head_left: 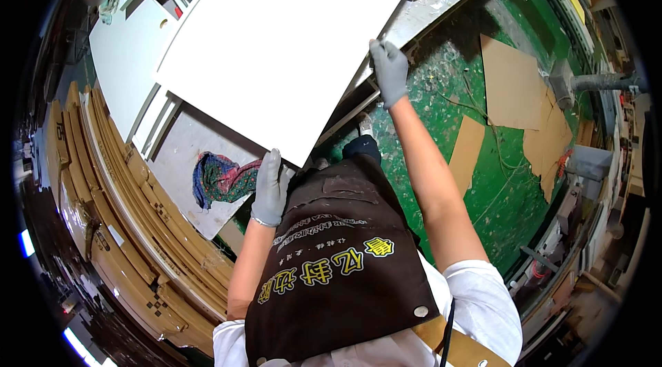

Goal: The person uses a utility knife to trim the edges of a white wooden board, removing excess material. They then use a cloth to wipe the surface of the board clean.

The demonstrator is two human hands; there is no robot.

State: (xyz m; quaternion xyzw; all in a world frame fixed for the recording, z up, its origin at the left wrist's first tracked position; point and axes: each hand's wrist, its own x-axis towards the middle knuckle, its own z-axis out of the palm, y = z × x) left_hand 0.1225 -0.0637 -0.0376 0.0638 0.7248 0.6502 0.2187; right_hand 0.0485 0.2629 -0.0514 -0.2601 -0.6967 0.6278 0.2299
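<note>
A large white panel point(289, 43) stretches away from me, its near corner just in front of my brown apron point(331, 256). My left hand point(272, 191), in a grey glove, grips its near edge beside that corner, the thumb apart from the fingers. Farther up, on the panel's right edge, my right hand point(390, 70) is closed round it, also in a grey glove. The panel hides the fingers' undersides. Below its left side a crumpled patterned cloth point(222, 179) lies on a grey work surface point(189, 143), close to my left hand.
More white boards point(124, 56) lie at the left. Stacked brown-wrapped boards point(131, 229) line the left side. Cardboard sheets point(510, 81) and thin cords lie on the green floor point(441, 98) at the right. A metal pipe fixture point(600, 83) stands at the far right.
</note>
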